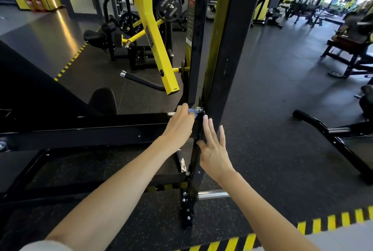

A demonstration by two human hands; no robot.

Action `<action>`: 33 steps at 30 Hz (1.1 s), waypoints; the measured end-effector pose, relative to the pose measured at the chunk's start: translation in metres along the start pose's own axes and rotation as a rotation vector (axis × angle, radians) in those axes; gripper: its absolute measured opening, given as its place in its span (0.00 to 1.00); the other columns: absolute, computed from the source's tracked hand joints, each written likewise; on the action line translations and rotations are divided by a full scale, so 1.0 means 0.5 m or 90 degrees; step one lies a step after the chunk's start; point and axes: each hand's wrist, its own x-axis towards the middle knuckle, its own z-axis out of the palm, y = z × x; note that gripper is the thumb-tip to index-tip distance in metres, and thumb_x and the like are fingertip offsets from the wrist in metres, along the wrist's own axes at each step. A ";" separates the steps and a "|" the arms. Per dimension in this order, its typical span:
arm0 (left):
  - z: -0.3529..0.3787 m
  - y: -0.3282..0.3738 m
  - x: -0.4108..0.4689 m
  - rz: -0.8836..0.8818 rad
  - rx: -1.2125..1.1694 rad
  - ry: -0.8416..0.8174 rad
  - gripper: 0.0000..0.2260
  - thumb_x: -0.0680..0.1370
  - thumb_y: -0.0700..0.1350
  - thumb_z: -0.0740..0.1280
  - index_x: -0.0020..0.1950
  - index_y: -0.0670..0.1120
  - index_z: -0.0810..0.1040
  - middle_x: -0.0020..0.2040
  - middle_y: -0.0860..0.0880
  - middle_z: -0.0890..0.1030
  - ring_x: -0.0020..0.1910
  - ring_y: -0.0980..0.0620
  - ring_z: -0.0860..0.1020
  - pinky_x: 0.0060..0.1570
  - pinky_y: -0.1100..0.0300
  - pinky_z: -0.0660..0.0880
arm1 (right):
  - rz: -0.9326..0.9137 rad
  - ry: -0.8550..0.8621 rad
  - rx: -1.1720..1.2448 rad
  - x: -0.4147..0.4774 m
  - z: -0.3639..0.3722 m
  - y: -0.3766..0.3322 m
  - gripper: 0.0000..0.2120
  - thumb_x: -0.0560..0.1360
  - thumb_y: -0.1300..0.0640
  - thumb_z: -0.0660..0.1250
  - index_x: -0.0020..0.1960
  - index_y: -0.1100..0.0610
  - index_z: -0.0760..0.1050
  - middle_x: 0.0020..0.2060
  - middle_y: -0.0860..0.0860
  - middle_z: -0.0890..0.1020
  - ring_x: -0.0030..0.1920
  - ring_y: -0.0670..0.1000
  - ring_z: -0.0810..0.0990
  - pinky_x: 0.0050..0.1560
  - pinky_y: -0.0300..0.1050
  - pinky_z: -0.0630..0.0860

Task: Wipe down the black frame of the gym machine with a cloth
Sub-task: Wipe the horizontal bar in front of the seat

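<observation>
The machine's black frame [228,52] rises as a tall upright in the middle of the view, with a low horizontal beam [101,129] running left from its foot. My left hand [178,127] holds a blue cloth [191,111], mostly hidden under the fingers, against the joint where beam and upright meet, beside a chrome bolt [199,110]. My right hand [214,147] has straight spread fingers that rest on the black bracket at the base of the upright.
A yellow lever arm [153,34] with a weight plate [169,8] hangs behind the frame. A chrome bar [212,194] sticks out near the floor. Black benches [343,139] stand to the right. Yellow-black hazard tape [302,228] edges the rubber floor.
</observation>
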 end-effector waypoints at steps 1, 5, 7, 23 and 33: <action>0.002 0.003 -0.001 -0.007 -0.015 -0.013 0.16 0.77 0.33 0.62 0.64 0.38 0.70 0.59 0.42 0.67 0.55 0.47 0.70 0.47 0.58 0.71 | 0.005 -0.008 0.005 -0.001 -0.001 -0.003 0.06 0.67 0.64 0.71 0.37 0.57 0.75 0.76 0.64 0.51 0.77 0.63 0.49 0.73 0.62 0.44; 0.020 0.002 -0.035 0.018 -0.093 -0.079 0.16 0.79 0.35 0.60 0.66 0.39 0.69 0.62 0.40 0.68 0.56 0.42 0.71 0.52 0.53 0.70 | 0.002 -0.019 0.017 0.000 -0.009 0.000 0.08 0.65 0.64 0.73 0.36 0.57 0.75 0.76 0.64 0.52 0.76 0.63 0.50 0.73 0.61 0.43; 0.015 -0.007 -0.012 -0.042 -0.128 -0.049 0.12 0.80 0.36 0.59 0.63 0.40 0.71 0.60 0.41 0.69 0.51 0.44 0.73 0.50 0.51 0.72 | 0.000 -0.027 0.017 0.001 -0.015 0.003 0.07 0.68 0.64 0.71 0.35 0.57 0.74 0.76 0.64 0.50 0.76 0.63 0.48 0.75 0.60 0.40; 0.030 -0.122 -0.181 -0.182 -0.248 -0.210 0.14 0.81 0.37 0.57 0.62 0.41 0.78 0.54 0.41 0.75 0.49 0.48 0.76 0.47 0.62 0.69 | 0.188 -0.042 0.207 -0.039 -0.008 -0.092 0.05 0.71 0.70 0.66 0.45 0.64 0.78 0.74 0.65 0.60 0.74 0.64 0.60 0.74 0.59 0.57; -0.160 -0.339 -0.425 -0.587 -0.960 -0.079 0.10 0.78 0.37 0.66 0.59 0.45 0.78 0.53 0.43 0.82 0.50 0.45 0.81 0.46 0.53 0.79 | 0.590 -0.451 1.060 0.037 -0.038 -0.455 0.13 0.78 0.51 0.67 0.58 0.56 0.76 0.50 0.55 0.83 0.51 0.54 0.82 0.56 0.50 0.77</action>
